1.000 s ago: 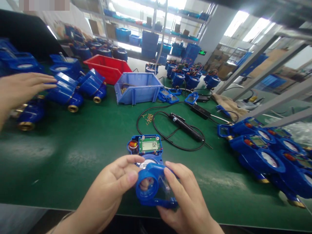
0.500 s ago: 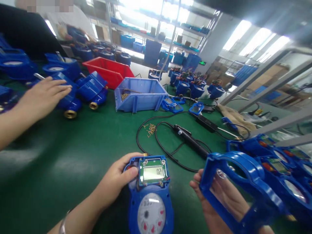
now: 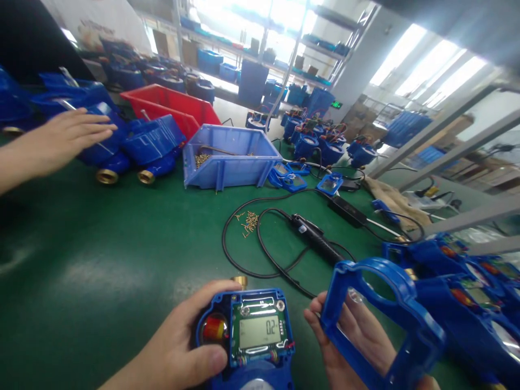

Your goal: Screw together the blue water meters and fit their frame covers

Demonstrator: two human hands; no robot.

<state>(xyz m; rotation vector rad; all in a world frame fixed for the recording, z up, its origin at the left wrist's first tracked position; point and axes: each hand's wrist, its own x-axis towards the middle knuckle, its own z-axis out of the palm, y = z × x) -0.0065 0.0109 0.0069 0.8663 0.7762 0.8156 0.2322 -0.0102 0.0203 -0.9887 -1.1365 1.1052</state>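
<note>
My left hand (image 3: pixel 190 341) grips the left side of a blue meter (image 3: pixel 286 325), its thumb on the case beside a round opening with a red and yellow part. The meter's top is uncovered, showing a green circuit board and a display reading 0.2; a brass fitting sticks out at its far end. To the right, my right hand (image 3: pixel 357 336) holds a blue cover frame (image 3: pixel 390 281) that has a round opening and a rectangular one. The frame is tilted and apart from the meter. The fingers of my right hand show behind and through it.
Another person's hand (image 3: pixel 77 130) reaches over blue meters (image 3: pixel 154 143) at left. A lilac bin (image 3: pixel 244 170) with brass screws, a red bin (image 3: pixel 179 108), loose screws (image 3: pixel 249 223) and a black corded screwdriver (image 3: pixel 314 235) lie ahead. More open meters (image 3: pixel 450 303) crowd the right.
The meter in my left hand has shifted lower in the view, and my thumb has moved down its side, uncovering the red and yellow part. The cover frame has moved slightly left.
</note>
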